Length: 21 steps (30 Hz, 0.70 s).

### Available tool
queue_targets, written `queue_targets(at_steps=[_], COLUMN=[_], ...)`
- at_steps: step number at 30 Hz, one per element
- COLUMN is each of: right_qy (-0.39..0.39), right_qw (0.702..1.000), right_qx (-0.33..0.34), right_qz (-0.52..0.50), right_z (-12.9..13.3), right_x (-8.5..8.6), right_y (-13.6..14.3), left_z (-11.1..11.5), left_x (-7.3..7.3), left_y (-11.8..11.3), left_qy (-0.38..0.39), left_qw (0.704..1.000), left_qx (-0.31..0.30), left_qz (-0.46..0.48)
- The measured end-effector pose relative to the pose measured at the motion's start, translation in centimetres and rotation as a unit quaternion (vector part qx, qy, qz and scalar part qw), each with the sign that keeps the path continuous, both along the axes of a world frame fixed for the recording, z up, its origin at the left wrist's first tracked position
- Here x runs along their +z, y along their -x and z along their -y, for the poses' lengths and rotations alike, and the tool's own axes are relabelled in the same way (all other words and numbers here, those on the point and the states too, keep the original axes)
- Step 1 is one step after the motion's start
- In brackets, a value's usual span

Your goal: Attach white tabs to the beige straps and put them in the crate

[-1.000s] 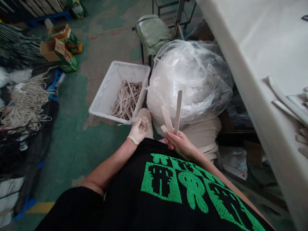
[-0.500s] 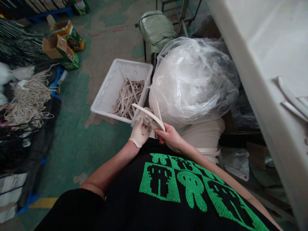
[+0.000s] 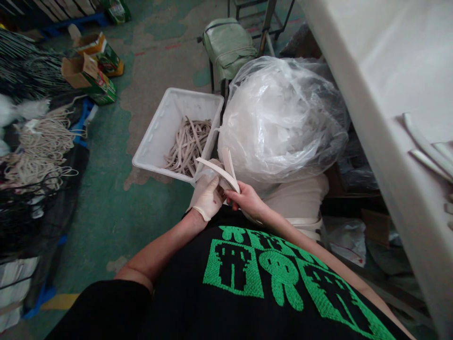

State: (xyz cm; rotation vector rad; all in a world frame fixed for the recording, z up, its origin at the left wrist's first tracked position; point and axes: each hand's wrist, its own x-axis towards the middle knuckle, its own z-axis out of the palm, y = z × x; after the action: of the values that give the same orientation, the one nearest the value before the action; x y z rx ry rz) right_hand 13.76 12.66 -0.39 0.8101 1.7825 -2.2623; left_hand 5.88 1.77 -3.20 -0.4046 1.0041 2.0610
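Strips (image 3: 229,163) beside now-curled left hand (image 3: 208,194)

This looks like a workshop. Cords (image 3: 46,144), a strap bin (image 3: 152,137) and boxes (image 3: 87,78) crowd the worn painted floor (image 3: 106,208).

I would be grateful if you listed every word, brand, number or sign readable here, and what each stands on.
No text can be read with certainty.
Front green carton: coloured print, too small and blurred.
Orange-and-green carton behind it: likewise.
Black shirt: green blocky figures, no word I can make out.
Pale strips in the right hand: no lettering visible.
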Motion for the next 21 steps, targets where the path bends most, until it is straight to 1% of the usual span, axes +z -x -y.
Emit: queue_targets(at_steps=[2,5,8,10,12,15,17,19,21], right_qy=[0.006,0.017,0.018,-0.004,-0.049,-0.135,-0.167,-0.159,-0.137], right_qw=[1.000,0.999,0.997,0.996,0.994,0.987,0.983,0.982,0.984], right_qx=[0.003,0.021,0.059,0.082,0.095,0.085,0.081,0.097,0.111], right_qz=[0.008,0.026,0.039,0.037,0.027,0.010,0.002,-0.008,-0.019], right_z=[0.0,-0.1,-1.0,-1.8,-2.5,-2.9,-3.0,-3.4,-3.9], right_x=[0.0,0.3,1.2,1.9,2.4,2.7,3.1,3.7,4.3], right_y=[0.3,0.2,-0.8,-1.7,-2.1,-1.7,-1.2,-1.1,-1.4], left_z=[-0.1,-0.1,0.2,0.4,0.4,-0.1,-0.4,-0.4,-0.2], left_x=[0.1,0.4,0.5,0.5,0.5,0.7,0.9,1.3,1.7], left_y=[-0.3,-0.1,0.7,0.9,0.6,-0.3,-0.4,0.3,1.2], left_qy=[0.006,0.022,0.037,0.045,0.049,0.031,0.014,0.018,0.038], left_qw=[1.000,0.999,0.999,0.996,0.993,0.997,0.999,0.999,0.996], left_qx=[-0.010,0.001,0.024,0.049,0.054,0.007,-0.005,0.024,0.063], left_qz=[-0.019,-0.036,0.014,0.061,0.088,0.074,0.042,0.031,0.053])
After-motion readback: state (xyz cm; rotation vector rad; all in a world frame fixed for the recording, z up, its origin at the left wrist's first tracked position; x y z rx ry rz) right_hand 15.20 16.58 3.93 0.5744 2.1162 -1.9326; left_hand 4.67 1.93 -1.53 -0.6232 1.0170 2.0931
